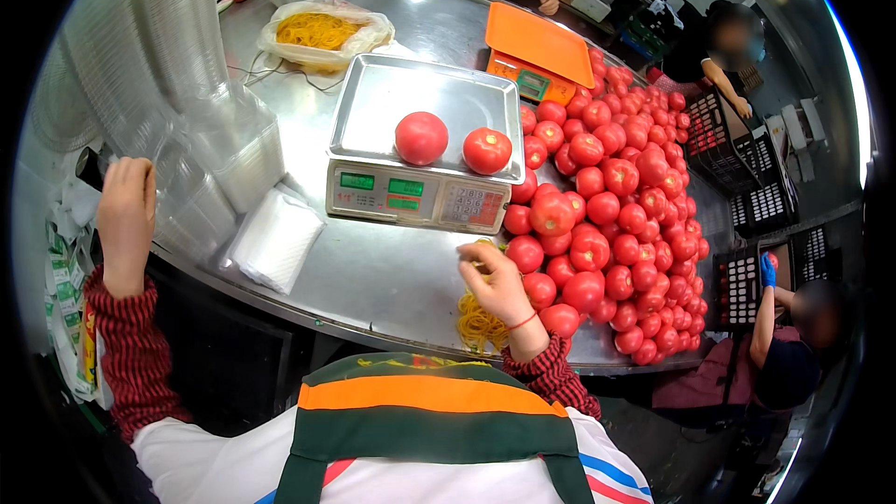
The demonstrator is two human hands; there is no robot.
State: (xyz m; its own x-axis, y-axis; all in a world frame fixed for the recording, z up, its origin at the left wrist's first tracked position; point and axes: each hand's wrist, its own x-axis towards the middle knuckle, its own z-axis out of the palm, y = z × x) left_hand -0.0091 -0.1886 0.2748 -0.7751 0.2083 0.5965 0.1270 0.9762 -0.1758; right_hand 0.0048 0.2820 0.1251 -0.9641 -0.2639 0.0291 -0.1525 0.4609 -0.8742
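Observation:
My left hand (128,215) is raised at the left, beside stacked clear plastic containers (247,145). Its fingers are pressed together and curl away from view, hiding anything in them. My right hand (497,287) hovers over the table with bent fingers apart and nothing visible in them. Below it lies a pile of yellow rubber bands (481,325), and just to its right begins a large heap of red tomatoes (621,177). Two tomatoes, one left (421,138) and one right (486,150), rest on the steel tray of a digital scale (383,196) with lit green displays.
A white stack of pads (273,241) lies near the table's front edge. Behind are a plastic bag of rubber bands (322,33) and an orange scale (537,47). Black crates (723,140) stand at the right, where a blue-gloved hand (768,269) and another person (714,65) work.

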